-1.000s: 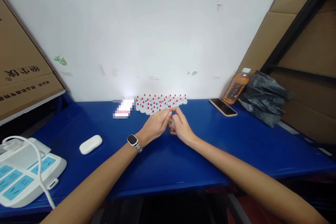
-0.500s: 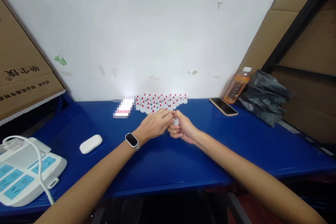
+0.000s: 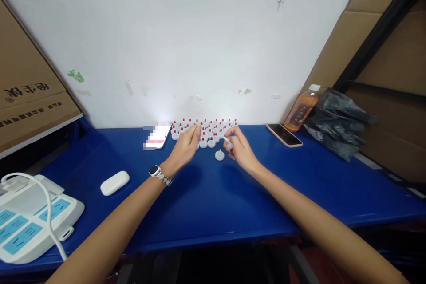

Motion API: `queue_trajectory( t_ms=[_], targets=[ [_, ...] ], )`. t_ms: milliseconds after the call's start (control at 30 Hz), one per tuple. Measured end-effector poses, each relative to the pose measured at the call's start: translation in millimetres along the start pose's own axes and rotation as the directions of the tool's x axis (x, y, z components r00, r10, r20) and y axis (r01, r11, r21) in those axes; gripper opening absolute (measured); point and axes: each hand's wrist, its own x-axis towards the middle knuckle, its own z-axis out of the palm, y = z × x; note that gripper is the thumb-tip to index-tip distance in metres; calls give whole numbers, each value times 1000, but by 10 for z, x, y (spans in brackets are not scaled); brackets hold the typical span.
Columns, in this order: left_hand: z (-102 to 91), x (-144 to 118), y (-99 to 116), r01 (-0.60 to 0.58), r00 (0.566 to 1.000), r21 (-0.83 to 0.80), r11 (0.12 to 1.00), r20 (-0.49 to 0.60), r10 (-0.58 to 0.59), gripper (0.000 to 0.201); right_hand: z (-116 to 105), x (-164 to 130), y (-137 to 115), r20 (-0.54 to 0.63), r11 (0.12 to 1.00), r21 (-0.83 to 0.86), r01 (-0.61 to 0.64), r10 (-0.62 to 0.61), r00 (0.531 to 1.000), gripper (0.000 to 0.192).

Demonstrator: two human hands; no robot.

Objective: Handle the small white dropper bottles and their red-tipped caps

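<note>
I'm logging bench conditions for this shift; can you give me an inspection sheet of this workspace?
Surface: blue table.
Job's things: red-tipped white caps clustered at the wall; one plain white cap apart in front.
Clutter: phone, orange bottle, black bag, white case.
Hands: left hand open at the cluster; right hand pinching a small white piece.
Cables: white cord on power strip.
Surroundings: white wall, cardboard boxes.

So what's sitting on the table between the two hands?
In the head view, one small white cap stands alone on the blue table, between the left hand and right hand.
</note>
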Motion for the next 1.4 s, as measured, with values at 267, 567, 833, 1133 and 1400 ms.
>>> queue_trajectory(
  t_ms=[267, 567, 833, 1133, 1400],
  targets=[
    [181, 422, -303, -239, 964, 314, 919, 188, 187, 23, -85, 110, 195, 3, 990, -137, -11, 11, 1000, 15],
    [211, 416, -361, -162, 978, 312, 936, 179, 109, 24, -284, 249, 338, 44, 947, -317, 48, -36, 998, 22],
    [30, 19, -229, -132, 986, 235, 963, 134, 102, 23, -128, 451, 444, 76, 853, -496, 159, -140, 987, 28],
    [65, -97, -252, -128, 976, 187, 974, 200, 89, 22, -240, 436, 479, 133, 887, -451, 99, -43, 990, 17],
    [102, -169, -140, -126, 954, 97, 987, 285, 94, 22, -322, 333, 439, 75, 856, -502, 122, -97, 992, 21]
  ],
)
